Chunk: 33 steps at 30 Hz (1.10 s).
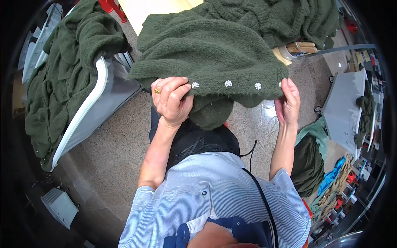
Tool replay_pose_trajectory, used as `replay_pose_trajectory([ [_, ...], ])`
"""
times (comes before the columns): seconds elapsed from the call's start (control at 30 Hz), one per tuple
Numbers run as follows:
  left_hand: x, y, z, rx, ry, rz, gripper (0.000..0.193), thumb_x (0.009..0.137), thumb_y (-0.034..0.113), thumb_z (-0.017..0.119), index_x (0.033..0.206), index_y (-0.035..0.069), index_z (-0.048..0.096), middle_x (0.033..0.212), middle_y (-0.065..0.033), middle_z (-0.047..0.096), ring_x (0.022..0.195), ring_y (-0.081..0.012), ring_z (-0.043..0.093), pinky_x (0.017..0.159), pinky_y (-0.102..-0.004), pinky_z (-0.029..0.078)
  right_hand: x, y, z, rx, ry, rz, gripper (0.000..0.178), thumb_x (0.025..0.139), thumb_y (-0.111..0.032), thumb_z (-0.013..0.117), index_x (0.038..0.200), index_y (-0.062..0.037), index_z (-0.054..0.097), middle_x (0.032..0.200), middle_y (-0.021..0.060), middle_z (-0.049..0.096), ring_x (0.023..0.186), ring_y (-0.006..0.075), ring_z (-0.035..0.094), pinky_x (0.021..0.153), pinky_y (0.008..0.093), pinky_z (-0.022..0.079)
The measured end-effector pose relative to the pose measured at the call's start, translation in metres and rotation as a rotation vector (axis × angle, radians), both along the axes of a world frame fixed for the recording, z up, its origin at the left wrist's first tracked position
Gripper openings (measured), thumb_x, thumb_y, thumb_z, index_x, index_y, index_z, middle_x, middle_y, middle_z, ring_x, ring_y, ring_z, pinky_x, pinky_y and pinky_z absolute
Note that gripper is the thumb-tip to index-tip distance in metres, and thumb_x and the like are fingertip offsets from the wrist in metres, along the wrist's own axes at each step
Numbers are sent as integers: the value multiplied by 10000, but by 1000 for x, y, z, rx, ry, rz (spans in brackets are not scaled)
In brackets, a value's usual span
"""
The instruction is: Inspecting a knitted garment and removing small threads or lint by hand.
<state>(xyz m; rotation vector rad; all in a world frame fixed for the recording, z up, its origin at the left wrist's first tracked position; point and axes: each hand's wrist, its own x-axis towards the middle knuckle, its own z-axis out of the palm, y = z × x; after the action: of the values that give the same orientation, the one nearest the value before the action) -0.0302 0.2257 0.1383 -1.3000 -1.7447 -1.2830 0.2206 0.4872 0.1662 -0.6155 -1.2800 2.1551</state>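
A dark green fuzzy knit cardigan (206, 53) is stretched between my hands, its buttoned edge running nearly level in front of me. Several white, flower-shaped buttons (228, 83) sit along that edge. My left hand (171, 101), with a gold ring, is closed on the edge beside the leftmost visible button. At the other end, my right hand (288, 101) pinches the corner, its thumb by a button that is partly covered. The far part of the cardigan rests toward the table, and a fold of it hangs below the edge over my lap.
More green knitwear (289, 18) is heaped at the back right. On the left, a grey bin with a white rim (101, 78) carries a large green knit pile (66, 70). Another grey bin (341, 109) stands right, near dark green cloth (308, 165). A yellowish tabletop (140, 10) shows behind.
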Motion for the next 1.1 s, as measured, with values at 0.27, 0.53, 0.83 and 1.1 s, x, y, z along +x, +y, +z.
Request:
replay_pose_trajectory([
  [0.27, 31, 17, 15, -169, 42, 32, 307, 885, 149, 852, 1181, 179, 776, 1233, 39, 774, 1118, -158, 722, 1054, -438, 367, -19, -35, 25, 171, -94, 0, 467, 1111, -208, 728, 1490, 40, 614, 1378, 71, 733, 1227, 119, 666, 1100, 319, 479],
  [0.53, 41, 18, 14, -300, -64, -127, 357, 857, 125, 835, 1206, 175, 778, 1158, 49, 756, 1053, -146, 723, 1013, -442, 358, -11, -46, 38, 194, -76, -36, 481, 1109, -181, 721, 1514, 46, 596, 1402, 76, 722, 1248, 125, 663, 1131, 337, 474],
  [0.83, 37, -10, 13, -56, 33, -16, 385, 777, 56, 903, 1118, 211, 811, 1050, 67, 731, 963, -140, 709, 973, -391, 348, -28, -64, 40, 976, -592, -337, 463, 1003, -164, 858, 1369, 21, 644, 1218, 85, 736, 1113, 199, 701, 1015, 358, 543],
  [1.1, 40, -6, 15, 14, 20, 57, 312, 812, 125, 841, 1107, 223, 816, 1028, 110, 735, 896, -100, 666, 948, -404, 325, -83, -120, 64, 1690, -187, -14, 318, 868, -39, 885, 1181, -55, 830, 1119, 84, 802, 1016, 272, 762, 897, 390, 528],
])
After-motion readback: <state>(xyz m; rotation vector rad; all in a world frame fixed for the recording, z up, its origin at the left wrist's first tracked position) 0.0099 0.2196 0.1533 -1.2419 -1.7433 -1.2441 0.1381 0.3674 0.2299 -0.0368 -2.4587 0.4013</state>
